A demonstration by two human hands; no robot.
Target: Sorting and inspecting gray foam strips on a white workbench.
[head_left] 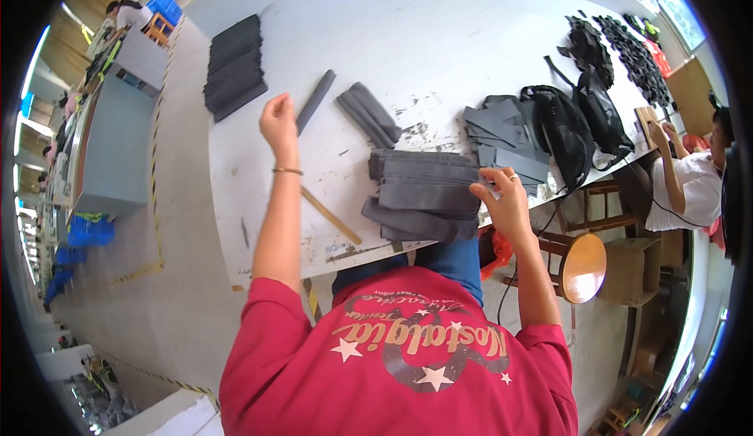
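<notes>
My left hand [279, 126] is raised over the left part of the table, its fingers curled together and nothing showing in them. Just right of it lies a single dark grey fabric strip [317, 100]. My right hand [506, 203] is at the right end of a stack of dark grey fabric strips [427, 181], thumb and forefinger apart at the stack's edge. A few looser strips [408, 220] stick out at the stack's near side. Beyond the stack rests a small bundle of folded strips [369, 114].
A row of black pieces [235, 67] lies far left on the white table [337, 28]. Flat grey pieces [502, 134], black bags [561, 134] and black heaps [588, 48] occupy the right. A yellowish stick [331, 215] lies near the front edge. A round stool [583, 267] and a seated person [682, 177] are at right.
</notes>
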